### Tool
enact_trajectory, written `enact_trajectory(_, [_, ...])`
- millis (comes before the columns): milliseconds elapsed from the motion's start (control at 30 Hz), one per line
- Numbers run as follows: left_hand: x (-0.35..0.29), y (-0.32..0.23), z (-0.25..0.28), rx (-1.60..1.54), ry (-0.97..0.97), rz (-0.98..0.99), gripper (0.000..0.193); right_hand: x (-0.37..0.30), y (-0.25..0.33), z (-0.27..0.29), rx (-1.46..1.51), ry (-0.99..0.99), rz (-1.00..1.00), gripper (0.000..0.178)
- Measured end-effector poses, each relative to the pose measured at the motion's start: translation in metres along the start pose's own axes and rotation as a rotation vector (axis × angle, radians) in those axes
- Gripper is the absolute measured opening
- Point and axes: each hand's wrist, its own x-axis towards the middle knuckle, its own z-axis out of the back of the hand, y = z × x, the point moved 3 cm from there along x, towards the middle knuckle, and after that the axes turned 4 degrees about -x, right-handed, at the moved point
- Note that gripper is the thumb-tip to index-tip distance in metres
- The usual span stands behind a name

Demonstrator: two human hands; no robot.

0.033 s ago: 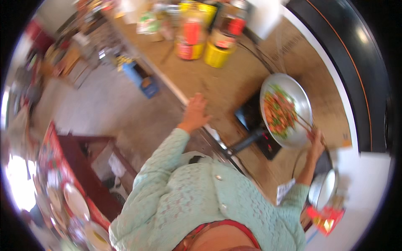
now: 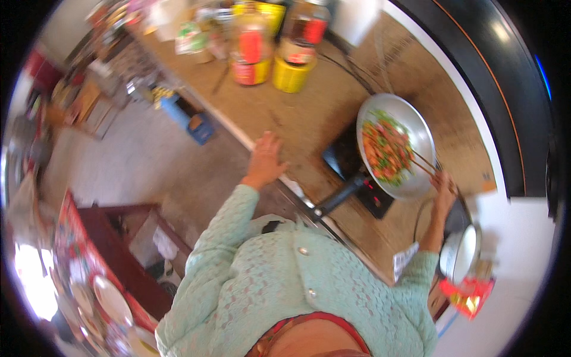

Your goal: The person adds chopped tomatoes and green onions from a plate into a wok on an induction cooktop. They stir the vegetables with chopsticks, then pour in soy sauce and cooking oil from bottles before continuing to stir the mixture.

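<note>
1. The person's right hand (image 2: 443, 185) is closed around a pair of thin wooden chopsticks (image 2: 419, 159), whose tips reach into the round silver metal pan (image 2: 416, 128) of chopped orange and green vegetables (image 2: 385, 152). The pan sits on a flat black cooktop (image 2: 345, 157) near the right end of the brown desk (image 2: 297, 116).
2. The left hand (image 2: 266, 159) lies flat on the desk edge, fingers spread, its grip apart and holding nothing.
3. Risk: the vegetables are heaped close to the pan's nearer rim, so a wide sweep of the chopsticks could push pieces over onto the cooktop or desk.
4. Risk: the pan's long dark handle (image 2: 342, 196) points out over the desk edge toward the person's body; a nudge from the pale green knitted sleeve (image 2: 229, 238) or torso could turn or tip the pan.
5. Risk: the right wrist hovers just beside the hot rim, so a dip of the arm could bring contact.
6. Risk: the yellow-based jars (image 2: 292, 68) stand well apart from the pan and seem safe.
7. Against the earlier picture, nothing differs visibly: both hands, the chopsticks and the pan hold the same places.
</note>
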Motion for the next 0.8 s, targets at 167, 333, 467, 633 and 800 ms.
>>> enact_trajectory(167, [0.011,-0.019,-0.020,0.005,0.003,-0.101,0.064,-0.041,0.006,-0.006,-0.056,0.051,0.149,0.020])
enact_trajectory(333, [0.018,-0.022,-0.026,0.006,0.021,-0.127,0.063,-0.058,0.069,-0.057,0.113,0.155,0.156,0.022])
enact_trajectory(467, [0.017,-0.018,-0.025,0.023,0.018,-0.144,0.064,-0.065,0.079,-0.082,-0.010,0.275,0.214,0.020])
enact_trajectory(633, [0.012,0.002,-0.021,0.033,0.095,-0.103,0.070,-0.033,0.029,-0.084,0.006,0.291,0.056,0.017])
enact_trajectory(800, [0.000,-0.014,-0.037,-0.088,-0.082,-0.129,0.075,0.036,-0.028,-0.019,-0.038,0.045,0.019,0.029])
